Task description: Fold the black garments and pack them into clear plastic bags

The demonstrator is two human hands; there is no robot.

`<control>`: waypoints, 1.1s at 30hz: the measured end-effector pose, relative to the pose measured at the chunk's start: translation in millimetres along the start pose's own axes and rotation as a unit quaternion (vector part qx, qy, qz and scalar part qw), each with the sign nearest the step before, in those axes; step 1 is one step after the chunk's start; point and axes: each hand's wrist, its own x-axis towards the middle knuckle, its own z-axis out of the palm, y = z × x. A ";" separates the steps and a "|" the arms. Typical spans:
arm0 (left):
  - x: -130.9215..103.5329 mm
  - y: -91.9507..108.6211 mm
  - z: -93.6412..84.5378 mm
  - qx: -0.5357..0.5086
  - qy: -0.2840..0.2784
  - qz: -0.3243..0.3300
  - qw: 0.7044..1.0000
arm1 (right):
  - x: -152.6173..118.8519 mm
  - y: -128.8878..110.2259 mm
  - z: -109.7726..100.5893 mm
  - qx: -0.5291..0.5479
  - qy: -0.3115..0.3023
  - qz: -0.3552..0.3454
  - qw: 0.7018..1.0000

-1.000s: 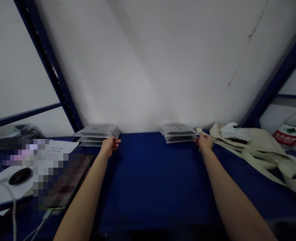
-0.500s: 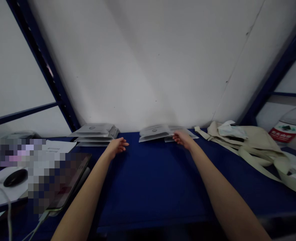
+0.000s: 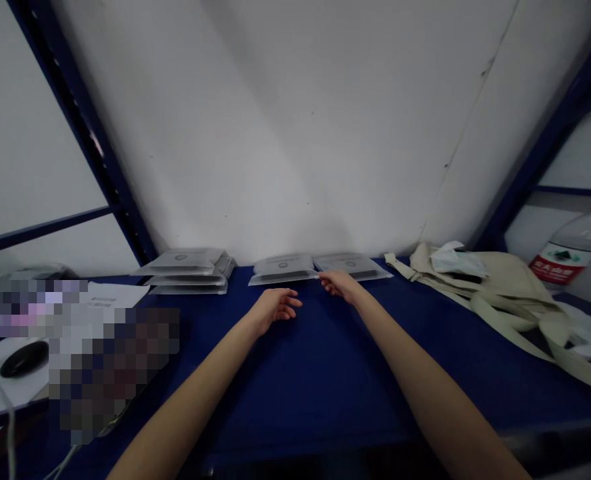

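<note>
My right hand (image 3: 341,287) is closed in a pinch on the near right corner of a flat frosted plastic bag (image 3: 284,266), grey with a round dark mark. This bag lies at the back of the blue surface, against the wall. Just right of it is a similar bag (image 3: 354,265), partly behind my right hand. My left hand (image 3: 274,310) hovers in front of the pinched bag, empty, its fingers loosely bent and apart. Farther left, several more such bags form a stack (image 3: 189,261).
A beige cloth bag (image 3: 495,280) with long straps lies at the right, a tissue (image 3: 450,257) on it. Behind it is a red-labelled bottle (image 3: 570,247). Papers (image 3: 113,297), a black mouse (image 3: 24,359), a blurred-out object and white cables (image 3: 9,413) occupy the left.
My right hand has moved left with the bag, which was tilted and overlapping its neighbour and now lies flat beside it. My left hand has moved right, away from the stack.
</note>
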 end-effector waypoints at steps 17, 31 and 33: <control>77.6 -1.2 96.2 -0.083 0.122 0.007 0.989 | -5.3 -2.5 -4.1 -0.037 0.021 -0.061 0.997; 53.4 7.8 10.5 -0.049 0.226 0.051 0.972 | -2.1 -5.0 -8.0 -0.059 0.049 -0.082 0.994; 47.5 9.7 -9.7 -0.032 0.233 0.060 0.970 | 0.2 -5.1 -7.7 -0.058 0.046 -0.080 0.994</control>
